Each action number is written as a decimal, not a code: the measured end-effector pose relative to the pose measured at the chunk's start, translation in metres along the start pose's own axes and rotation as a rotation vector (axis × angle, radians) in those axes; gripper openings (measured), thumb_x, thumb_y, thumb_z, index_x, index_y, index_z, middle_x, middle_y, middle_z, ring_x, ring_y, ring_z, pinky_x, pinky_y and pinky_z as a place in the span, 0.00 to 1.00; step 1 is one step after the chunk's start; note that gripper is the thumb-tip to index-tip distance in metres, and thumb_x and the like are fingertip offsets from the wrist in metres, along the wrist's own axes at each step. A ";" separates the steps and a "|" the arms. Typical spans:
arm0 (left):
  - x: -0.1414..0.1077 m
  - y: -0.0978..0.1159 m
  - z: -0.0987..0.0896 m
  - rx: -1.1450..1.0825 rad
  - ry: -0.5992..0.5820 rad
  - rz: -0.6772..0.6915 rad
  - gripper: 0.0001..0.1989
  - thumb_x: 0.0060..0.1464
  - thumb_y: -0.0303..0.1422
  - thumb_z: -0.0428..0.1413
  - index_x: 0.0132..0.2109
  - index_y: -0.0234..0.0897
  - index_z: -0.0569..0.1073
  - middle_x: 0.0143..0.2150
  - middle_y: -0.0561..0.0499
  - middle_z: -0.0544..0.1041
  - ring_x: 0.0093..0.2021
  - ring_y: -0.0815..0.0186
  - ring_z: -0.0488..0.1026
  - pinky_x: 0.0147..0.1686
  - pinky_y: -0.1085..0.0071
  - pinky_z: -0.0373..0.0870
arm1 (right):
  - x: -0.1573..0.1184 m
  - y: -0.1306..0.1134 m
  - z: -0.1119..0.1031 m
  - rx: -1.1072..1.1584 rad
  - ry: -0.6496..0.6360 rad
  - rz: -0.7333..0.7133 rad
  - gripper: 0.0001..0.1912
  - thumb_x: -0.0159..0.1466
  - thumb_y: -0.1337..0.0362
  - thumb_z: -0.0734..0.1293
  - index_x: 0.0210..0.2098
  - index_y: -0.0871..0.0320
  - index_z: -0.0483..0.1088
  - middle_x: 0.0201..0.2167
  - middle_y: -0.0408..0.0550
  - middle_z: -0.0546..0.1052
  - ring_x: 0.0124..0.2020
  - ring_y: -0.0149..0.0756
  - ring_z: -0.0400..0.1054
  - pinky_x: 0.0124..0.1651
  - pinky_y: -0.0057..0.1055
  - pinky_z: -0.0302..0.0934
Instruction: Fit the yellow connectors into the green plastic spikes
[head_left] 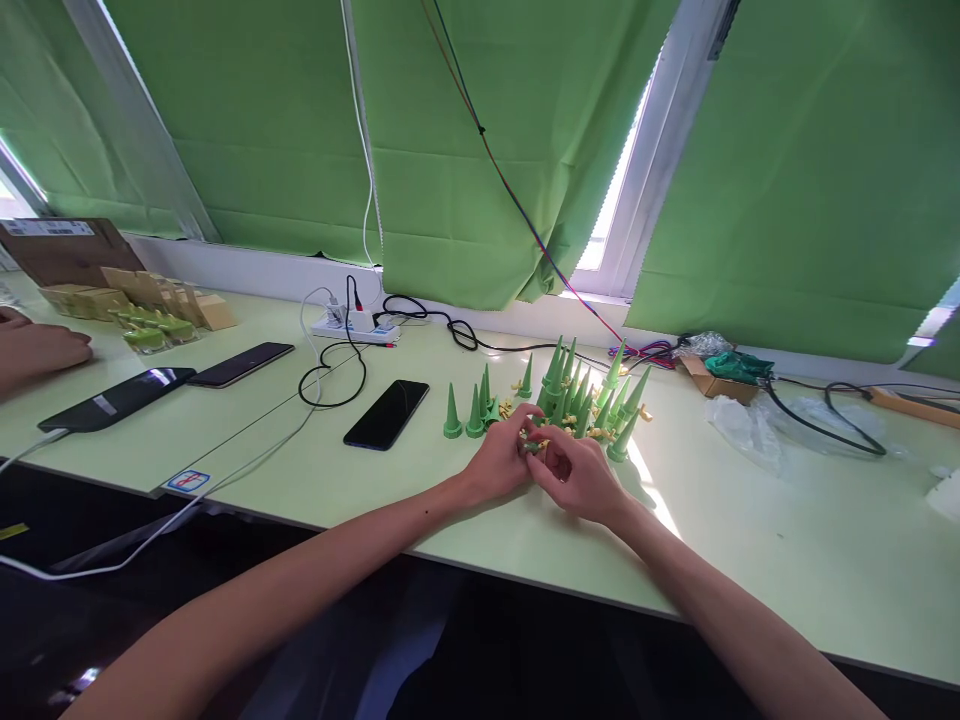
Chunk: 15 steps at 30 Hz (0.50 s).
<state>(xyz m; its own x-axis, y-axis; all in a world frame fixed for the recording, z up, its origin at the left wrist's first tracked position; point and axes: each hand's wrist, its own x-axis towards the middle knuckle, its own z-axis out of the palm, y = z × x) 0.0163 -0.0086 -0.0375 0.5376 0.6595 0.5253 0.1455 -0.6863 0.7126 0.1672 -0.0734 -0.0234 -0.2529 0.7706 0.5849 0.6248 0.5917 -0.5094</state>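
Several green cones (451,414) stand upright on the pale table, most of them bunched just beyond my hands. Small yellow pieces (505,409) lie among them, and some stick out from cones at the right of the bunch. My left hand (504,452) and my right hand (576,472) meet at the near side of the bunch, with fingers closed together. Between the fingertips a bit of green shows, too small and covered to name.
A black phone (386,414) lies left of the cones, with cables and a power strip (357,328) behind it. Two more phones, small boxes and another person's hand (41,350) are at the left. Plastic bags (746,430) and an open carton (720,382) sit at the right.
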 end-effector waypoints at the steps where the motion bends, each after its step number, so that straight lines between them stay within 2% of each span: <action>1: 0.000 -0.001 0.000 0.003 -0.006 -0.002 0.27 0.43 0.21 0.55 0.52 0.41 0.62 0.34 0.56 0.72 0.27 0.71 0.69 0.27 0.75 0.65 | 0.000 0.000 0.000 0.002 -0.025 -0.003 0.11 0.64 0.62 0.62 0.44 0.57 0.69 0.17 0.36 0.68 0.18 0.27 0.58 0.27 0.25 0.54; 4: 0.000 -0.002 0.000 0.030 -0.019 0.019 0.27 0.44 0.22 0.55 0.53 0.41 0.62 0.34 0.56 0.72 0.26 0.71 0.69 0.28 0.75 0.65 | 0.000 0.001 0.001 -0.023 -0.046 0.012 0.11 0.65 0.60 0.62 0.44 0.56 0.71 0.18 0.37 0.68 0.19 0.27 0.57 0.27 0.26 0.53; 9: 0.000 -0.004 0.002 0.077 -0.028 0.025 0.26 0.45 0.21 0.53 0.53 0.41 0.62 0.33 0.55 0.73 0.27 0.70 0.70 0.28 0.74 0.65 | 0.001 0.006 0.003 -0.093 0.032 0.025 0.12 0.69 0.58 0.59 0.37 0.56 0.72 0.18 0.39 0.68 0.19 0.28 0.57 0.28 0.27 0.52; 15: 0.000 0.006 0.001 0.073 -0.081 -0.035 0.21 0.53 0.31 0.56 0.53 0.39 0.61 0.32 0.56 0.71 0.19 0.75 0.62 0.21 0.76 0.58 | 0.004 0.007 0.000 -0.109 0.169 0.089 0.16 0.69 0.57 0.58 0.28 0.56 0.66 0.17 0.38 0.63 0.18 0.28 0.54 0.25 0.27 0.49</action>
<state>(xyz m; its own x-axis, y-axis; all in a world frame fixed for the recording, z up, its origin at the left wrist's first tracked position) 0.0178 -0.0127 -0.0339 0.5962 0.6586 0.4591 0.2238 -0.6855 0.6928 0.1708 -0.0657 -0.0244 -0.0716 0.7627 0.6428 0.7177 0.4869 -0.4978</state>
